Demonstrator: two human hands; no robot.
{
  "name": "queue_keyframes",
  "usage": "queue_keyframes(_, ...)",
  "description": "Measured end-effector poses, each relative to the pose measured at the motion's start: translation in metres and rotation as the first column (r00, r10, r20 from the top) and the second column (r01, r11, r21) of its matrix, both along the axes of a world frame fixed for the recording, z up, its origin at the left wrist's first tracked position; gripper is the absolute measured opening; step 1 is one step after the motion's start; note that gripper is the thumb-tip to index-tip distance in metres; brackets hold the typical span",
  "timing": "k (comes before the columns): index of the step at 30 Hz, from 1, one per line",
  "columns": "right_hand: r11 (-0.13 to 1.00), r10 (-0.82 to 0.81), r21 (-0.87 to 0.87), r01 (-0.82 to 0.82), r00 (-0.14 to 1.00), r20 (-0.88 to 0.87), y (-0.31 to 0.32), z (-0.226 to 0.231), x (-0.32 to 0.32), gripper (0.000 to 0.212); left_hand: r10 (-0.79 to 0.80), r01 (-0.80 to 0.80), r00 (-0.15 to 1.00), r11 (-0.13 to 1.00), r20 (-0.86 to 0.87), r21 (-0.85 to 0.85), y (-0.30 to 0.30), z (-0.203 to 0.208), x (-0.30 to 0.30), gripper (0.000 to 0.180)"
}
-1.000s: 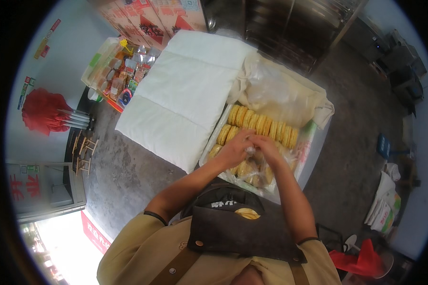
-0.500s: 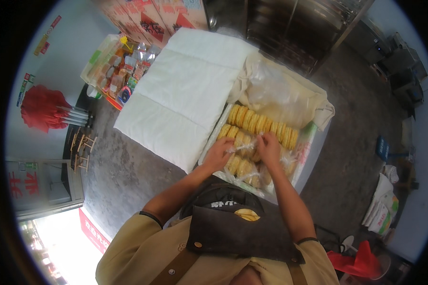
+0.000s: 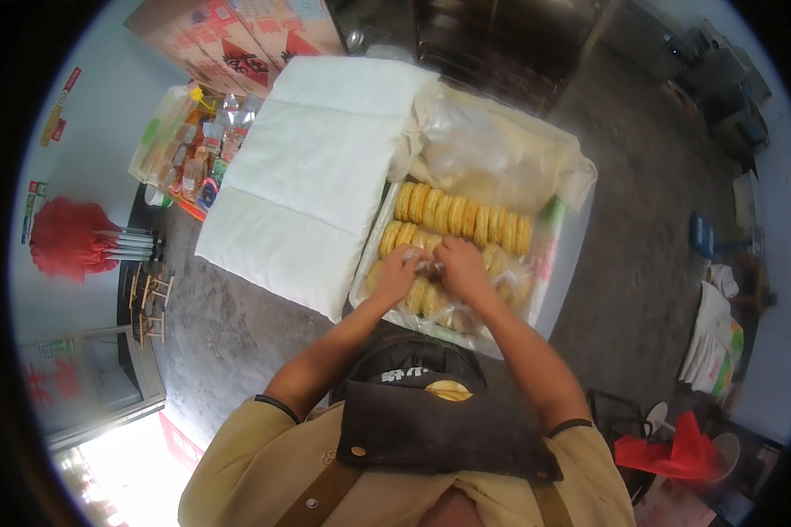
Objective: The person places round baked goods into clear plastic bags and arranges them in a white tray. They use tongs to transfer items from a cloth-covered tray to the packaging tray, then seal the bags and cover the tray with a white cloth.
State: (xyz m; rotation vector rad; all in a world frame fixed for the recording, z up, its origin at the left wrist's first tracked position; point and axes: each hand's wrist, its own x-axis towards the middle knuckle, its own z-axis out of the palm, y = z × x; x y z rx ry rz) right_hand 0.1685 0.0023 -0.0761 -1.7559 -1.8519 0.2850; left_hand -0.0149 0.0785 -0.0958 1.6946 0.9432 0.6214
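Our left hand (image 3: pixel 402 274) and right hand (image 3: pixel 463 268) pinch a clear bag (image 3: pixel 424 264) between them; yellow cakes (image 3: pixel 457 215) lie beneath and beyond our grip.

Daylight blows out the doorway (image 3: pixel 127 465) at 8 o'clock to white; the metal rack (image 3: pixel 501 53) at 1 o'clock sits in shadow. Black vignetting rings the fisheye view, straight edges bow, fine detail looks soft.

Printed characters (image 3: pixel 244 61) on cartons (image 3: pixel 193 39), glass pane (image 3: pixel 88 364), apron (image 3: pixel 448 426).
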Motion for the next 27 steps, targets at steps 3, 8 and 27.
queue_keyframes(3,1.0,-0.021,-0.011,0.02,0.989,-0.145,0.0,0.008,0.011,0.02,0.058,-0.045,0.996,0.981,0.066,-0.186,0.001,0.011,0.008,0.032)
queue_keyframes(8,0.974,-0.223,-0.064,0.215,0.891,-0.396,-0.017,0.046,0.022,0.023,0.078,-0.017,0.906,0.989,0.417,-0.147,0.0,0.037,0.017,0.051)
queue_keyframes(27,0.723,-0.688,-0.54,0.431,0.385,-0.615,-0.197,0.087,0.029,0.011,-0.376,0.3,0.894,0.906,-0.243,-0.298,-0.05,-0.012,0.123,0.072)
